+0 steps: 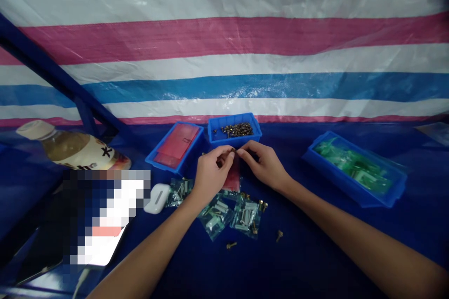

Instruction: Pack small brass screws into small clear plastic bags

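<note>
My left hand (pixel 213 167) and my right hand (pixel 263 163) meet just in front of a blue bin of screws (pixel 238 130). The fingertips of both are pinched close together at a small dark piece, too small to make out. Below them lies a red plastic bag (pixel 231 180), partly hidden by my left hand. Nearer to me are clear bags of small hardware (pixel 245 216), (pixel 215 215) overlapping each other, and another such bag (pixel 180 191) behind my left wrist. Loose brass-coloured screws (pixel 279 235) are scattered beside the bags.
A blue bin with red bags (pixel 175 147) stands left of the screws. To the right is a blue bin of green bags (pixel 354 163). A white earphone case (pixel 156 198), a drink bottle (pixel 77 147) and a blurred-out device (pixel 108 224) with a cable occupy the left. Striped sheeting (pixel 224 42) hangs behind.
</note>
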{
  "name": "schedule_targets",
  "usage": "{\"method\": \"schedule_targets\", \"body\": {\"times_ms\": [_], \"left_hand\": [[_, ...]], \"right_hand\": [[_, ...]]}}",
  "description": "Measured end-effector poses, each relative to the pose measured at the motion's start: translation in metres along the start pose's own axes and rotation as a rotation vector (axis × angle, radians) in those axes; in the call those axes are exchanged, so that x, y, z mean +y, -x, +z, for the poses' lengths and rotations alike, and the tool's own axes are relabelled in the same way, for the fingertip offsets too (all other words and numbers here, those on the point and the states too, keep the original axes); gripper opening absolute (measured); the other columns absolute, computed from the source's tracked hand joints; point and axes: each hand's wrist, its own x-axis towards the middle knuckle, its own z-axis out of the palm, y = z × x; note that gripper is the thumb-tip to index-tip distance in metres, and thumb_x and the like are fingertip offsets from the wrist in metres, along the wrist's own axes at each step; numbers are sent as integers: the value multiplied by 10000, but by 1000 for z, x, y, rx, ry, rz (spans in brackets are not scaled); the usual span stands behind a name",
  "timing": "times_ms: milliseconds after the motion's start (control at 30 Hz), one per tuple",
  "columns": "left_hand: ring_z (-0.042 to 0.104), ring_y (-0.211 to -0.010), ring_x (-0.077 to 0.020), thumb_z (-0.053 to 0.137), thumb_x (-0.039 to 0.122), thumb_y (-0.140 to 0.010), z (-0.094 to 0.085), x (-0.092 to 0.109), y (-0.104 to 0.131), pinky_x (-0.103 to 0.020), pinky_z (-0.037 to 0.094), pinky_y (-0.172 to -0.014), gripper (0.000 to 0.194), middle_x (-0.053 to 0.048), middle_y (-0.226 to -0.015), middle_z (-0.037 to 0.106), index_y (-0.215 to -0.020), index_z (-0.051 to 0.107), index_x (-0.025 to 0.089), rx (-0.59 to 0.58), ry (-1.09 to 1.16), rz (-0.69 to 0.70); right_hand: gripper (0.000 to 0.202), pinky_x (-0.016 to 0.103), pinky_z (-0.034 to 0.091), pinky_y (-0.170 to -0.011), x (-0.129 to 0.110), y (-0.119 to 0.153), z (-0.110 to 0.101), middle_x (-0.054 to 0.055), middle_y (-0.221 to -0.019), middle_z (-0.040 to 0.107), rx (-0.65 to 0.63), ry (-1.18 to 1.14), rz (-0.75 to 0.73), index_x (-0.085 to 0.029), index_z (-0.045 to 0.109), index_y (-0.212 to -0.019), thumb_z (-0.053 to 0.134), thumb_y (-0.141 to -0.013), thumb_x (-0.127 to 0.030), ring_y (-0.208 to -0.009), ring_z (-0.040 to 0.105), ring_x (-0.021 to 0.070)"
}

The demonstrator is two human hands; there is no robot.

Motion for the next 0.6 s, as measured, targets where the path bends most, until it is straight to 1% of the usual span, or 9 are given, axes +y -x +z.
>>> {"method": "schedule_targets", "body": {"times_ms": [133,300,433,600], "left_hand": [[675,-768,-161,547,345,-880,0,1,0,-271,530,-724,218,-28,-907,732,-1000,676,216,14,-63,26],[680,-811,-169,555,336,-877,0,-2,-1,-278,539,-752,221,-33,-940,732,-1013,677,211,5,-8,10],[683,-842,-178,572,334,-866,0,-2,-1,-290,540,-775,221,-37,-952,732,-1017,680,214,-5,13,3],[687,-884,-194,584,344,-858,0,-4,-2,-299,550,-791,238,-53,-975,728,-1030,674,207,-23,55,-16]], "right_hand": [[212,278,403,-610,2,-1,0,13,-757,635,-21,0,-4,-197,632,-857,491,-927,-340,-675,552,139],[178,273,425,-626,6,-1,0,17,-793,648,-39,-96,39,-192,641,-886,543,-893,-341,-697,560,136],[162,265,429,-616,8,-1,-1,8,-787,642,-47,-180,68,-191,642,-878,573,-868,-337,-673,546,123],[145,259,425,-610,7,-1,-2,1,-777,639,-45,-222,87,-184,644,-868,609,-840,-322,-654,539,111]]}}
